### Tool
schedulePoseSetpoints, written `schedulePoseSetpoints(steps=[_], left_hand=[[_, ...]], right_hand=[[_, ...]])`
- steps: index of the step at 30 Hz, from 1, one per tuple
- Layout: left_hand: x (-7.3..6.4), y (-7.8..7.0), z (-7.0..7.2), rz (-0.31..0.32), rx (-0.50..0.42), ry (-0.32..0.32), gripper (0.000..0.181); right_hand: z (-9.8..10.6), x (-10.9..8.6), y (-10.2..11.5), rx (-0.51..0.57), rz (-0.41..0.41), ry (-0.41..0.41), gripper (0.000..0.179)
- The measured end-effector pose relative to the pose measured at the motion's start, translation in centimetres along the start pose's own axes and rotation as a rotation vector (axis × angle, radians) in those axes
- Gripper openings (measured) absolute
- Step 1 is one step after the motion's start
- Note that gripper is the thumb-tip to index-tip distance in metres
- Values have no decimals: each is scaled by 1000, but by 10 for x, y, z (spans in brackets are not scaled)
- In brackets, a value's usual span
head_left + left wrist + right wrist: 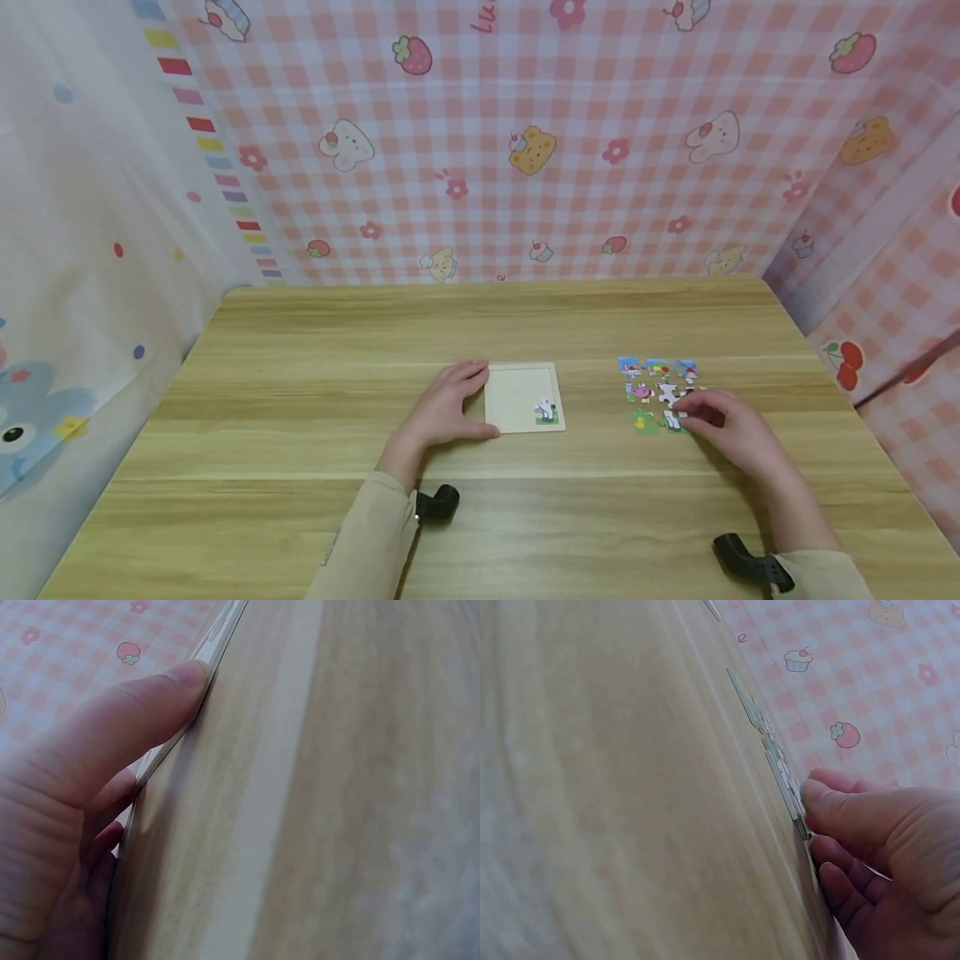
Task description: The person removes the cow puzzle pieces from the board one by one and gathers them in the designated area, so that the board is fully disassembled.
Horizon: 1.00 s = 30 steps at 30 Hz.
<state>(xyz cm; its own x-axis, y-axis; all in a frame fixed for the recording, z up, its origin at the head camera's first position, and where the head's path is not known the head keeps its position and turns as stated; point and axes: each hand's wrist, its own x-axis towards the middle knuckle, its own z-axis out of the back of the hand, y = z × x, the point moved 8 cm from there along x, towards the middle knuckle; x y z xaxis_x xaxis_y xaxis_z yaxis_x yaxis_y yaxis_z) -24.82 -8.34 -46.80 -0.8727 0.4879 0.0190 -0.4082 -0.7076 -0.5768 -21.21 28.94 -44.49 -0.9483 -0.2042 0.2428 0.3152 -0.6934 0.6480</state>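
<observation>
In the head view, a square, pale wooden puzzle board (pixel 517 398) lies on the table with a raised rim. One printed piece (pixel 546 411) sits in its lower right corner. My left hand (pixel 450 407) holds the board by its left side, thumb at the near corner and fingers at the far one. In the left wrist view the thumb (pixel 169 694) lies on the board's edge. To the right, my right hand (pixel 731 425) has thumb and fingertips on a puzzle piece (pixel 672 421) at the near right of the loose pieces, partly covering the group.
Several colourful loose pieces (pixel 643 392) lie in rough rows right of the board. The wood-grain table (pixel 330 350) ends at a pink checked cloth (pixel 480 208) behind. Black wrist mounts (pixel 438 504) stick out from both sleeves.
</observation>
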Motion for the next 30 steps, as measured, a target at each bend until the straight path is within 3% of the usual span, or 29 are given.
schedulePoseSetpoints(steps=[7,13,19,24,30], left_hand=[[0,0,0,-10,7,-5,97],[1,0,0,-12,9,0,97],[1,0,0,-14,5,-2,97],[1,0,0,-9,6,-2,97],[1,-1,0,-7,11,-2,97]], right_hand=[[7,0,4,42,-38,-38,16],[-1,8,26,139,18,12,19],[-28,22,50,199,84,111,25],[-58,33,62,154,112,209,31],[-85,44,83,101,212,264,38]])
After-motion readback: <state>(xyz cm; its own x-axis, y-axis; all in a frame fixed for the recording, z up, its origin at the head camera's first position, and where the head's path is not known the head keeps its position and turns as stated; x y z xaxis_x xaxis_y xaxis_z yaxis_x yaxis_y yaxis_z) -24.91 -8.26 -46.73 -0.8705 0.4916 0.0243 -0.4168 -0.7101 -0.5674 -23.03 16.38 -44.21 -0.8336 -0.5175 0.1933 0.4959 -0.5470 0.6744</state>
